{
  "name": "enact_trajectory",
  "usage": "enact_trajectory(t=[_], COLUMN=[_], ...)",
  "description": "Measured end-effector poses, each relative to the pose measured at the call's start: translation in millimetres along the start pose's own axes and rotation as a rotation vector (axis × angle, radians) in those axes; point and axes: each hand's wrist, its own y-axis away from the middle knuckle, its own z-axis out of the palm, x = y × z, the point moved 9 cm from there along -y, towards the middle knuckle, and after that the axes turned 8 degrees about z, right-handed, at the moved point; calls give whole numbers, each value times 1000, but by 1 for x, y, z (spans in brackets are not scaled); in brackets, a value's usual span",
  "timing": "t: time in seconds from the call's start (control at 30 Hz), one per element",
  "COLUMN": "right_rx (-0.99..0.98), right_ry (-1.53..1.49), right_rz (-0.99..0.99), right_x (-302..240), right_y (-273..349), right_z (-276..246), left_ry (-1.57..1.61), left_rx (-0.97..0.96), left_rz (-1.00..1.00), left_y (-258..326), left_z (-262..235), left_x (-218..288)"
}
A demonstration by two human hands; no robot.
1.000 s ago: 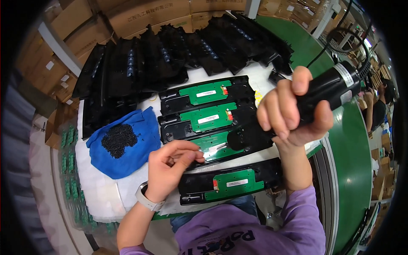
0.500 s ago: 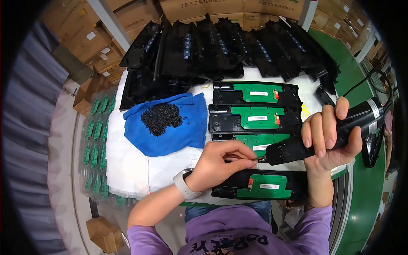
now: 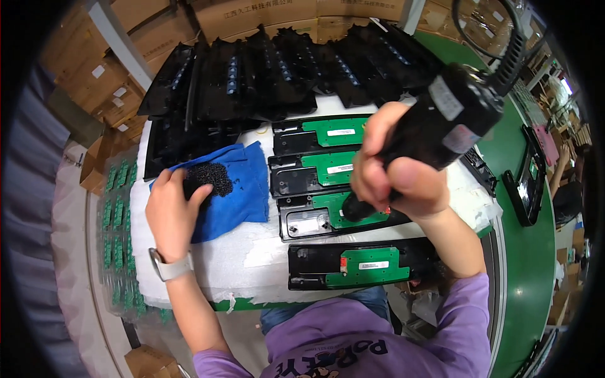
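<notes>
My left hand (image 3: 169, 211) lies at the heap of small black screws (image 3: 211, 179) on a blue cloth (image 3: 252, 183). Its thumb is spread away from the fingers, whose tips are partly hidden at the heap. In my right hand (image 3: 403, 179) is a black electric screwdriver (image 3: 435, 123), its cable leading up to the right. The tool's nose points down over the green circuit board (image 3: 326, 203) in the third black plastic housing (image 3: 304, 222); its bit cannot be made out. Two similar housings lie beyond, and another housing (image 3: 307, 255) lies nearest me.
Many black plastic housings (image 3: 258, 82) are piled along the far side of the white padded table (image 3: 242, 252). Trays of green boards (image 3: 116, 220) stand at the left. A green bench (image 3: 523, 264) runs along the right, with another black housing (image 3: 522, 192). Cardboard boxes (image 3: 302, 28) stand behind.
My left hand has left the screwdriver's tip and moved left to the screw heap. My right hand has swung the screwdriver more upright, over the third housing. The view has shifted to the right.
</notes>
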Motion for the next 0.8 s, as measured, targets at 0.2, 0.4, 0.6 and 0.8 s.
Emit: enact_trajectory(t=[0.2,0.4,0.6,0.8], right_rx=[20,31,-98,-18], right_ry=[113,129,209,138], right_rz=[64,24,-139,-78], right_x=[10,9,-2,3], right_y=[-5,-5,0,-1], right_z=[9,10,29,19], left_ry=[31,40,244,1162], left_rx=[-217,1,89,-168], left_rz=[-85,-53,-21,-164], left_y=[1,-3,-7,0], left_z=[31,17,14,57], left_x=[-25,-13,3,52])
